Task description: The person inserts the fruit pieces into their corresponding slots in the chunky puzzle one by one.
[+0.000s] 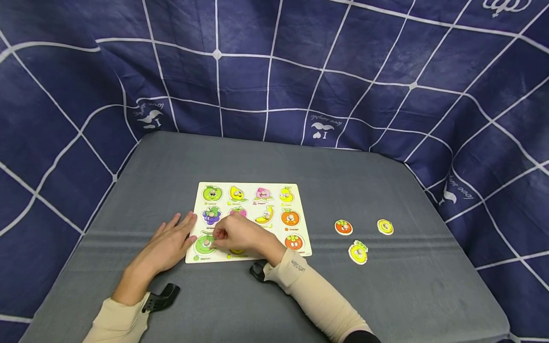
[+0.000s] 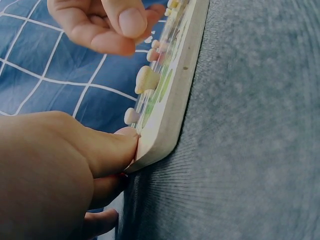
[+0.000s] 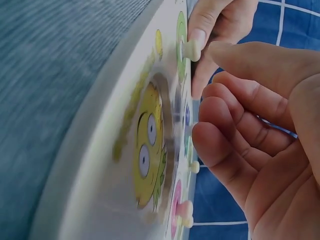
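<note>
A white fruit puzzle board (image 1: 305, 247) lies flat on the table, with several knobbed fruit pieces set in it. My left hand (image 1: 169, 243) rests at its left side, fingers straight, the thumb (image 2: 107, 150) touching the board's edge. Over the lower left part is my right hand (image 1: 244, 234), its fingers loosely bent beside the green melon piece (image 1: 204, 244). In the right wrist view a small gap separates the fingertips from the melon's knob (image 3: 191, 50); nothing is held. A recess with a printed yellow face (image 3: 147, 145) shows near the board's front edge.
Three loose pieces lie right of the board: a red-orange fruit (image 1: 343, 227), a round yellow one (image 1: 385, 226) and a yellow one with green leaves (image 1: 358, 252). The grey table (image 1: 411, 290) is bordered by a blue checked cloth (image 1: 257, 81).
</note>
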`<move>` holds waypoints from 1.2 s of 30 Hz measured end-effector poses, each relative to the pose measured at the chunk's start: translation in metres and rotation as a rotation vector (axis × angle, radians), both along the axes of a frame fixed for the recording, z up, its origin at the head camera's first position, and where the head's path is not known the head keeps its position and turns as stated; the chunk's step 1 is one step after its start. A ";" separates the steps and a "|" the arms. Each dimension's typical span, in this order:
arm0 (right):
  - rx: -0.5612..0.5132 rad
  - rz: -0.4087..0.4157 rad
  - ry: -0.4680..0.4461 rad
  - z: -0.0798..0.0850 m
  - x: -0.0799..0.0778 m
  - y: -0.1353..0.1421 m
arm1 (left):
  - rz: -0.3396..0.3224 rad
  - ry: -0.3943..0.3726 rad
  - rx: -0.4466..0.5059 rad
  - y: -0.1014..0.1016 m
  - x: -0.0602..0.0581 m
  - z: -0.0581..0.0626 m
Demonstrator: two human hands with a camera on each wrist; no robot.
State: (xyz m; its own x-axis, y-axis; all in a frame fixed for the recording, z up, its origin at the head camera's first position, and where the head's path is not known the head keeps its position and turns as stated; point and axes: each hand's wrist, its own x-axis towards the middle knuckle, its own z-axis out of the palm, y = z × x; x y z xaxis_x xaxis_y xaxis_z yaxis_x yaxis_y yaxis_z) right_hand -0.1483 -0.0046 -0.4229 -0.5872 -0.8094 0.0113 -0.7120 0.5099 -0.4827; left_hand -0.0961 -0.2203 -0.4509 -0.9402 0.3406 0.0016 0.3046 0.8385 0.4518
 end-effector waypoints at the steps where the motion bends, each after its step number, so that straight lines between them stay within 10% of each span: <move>1: -0.004 0.001 0.000 0.000 0.000 0.002 | 0.001 -0.001 0.000 0.000 0.000 0.000; 36: -0.201 -0.275 -0.002 -0.006 0.014 0.101 | -0.003 0.004 0.002 -0.002 -0.001 -0.002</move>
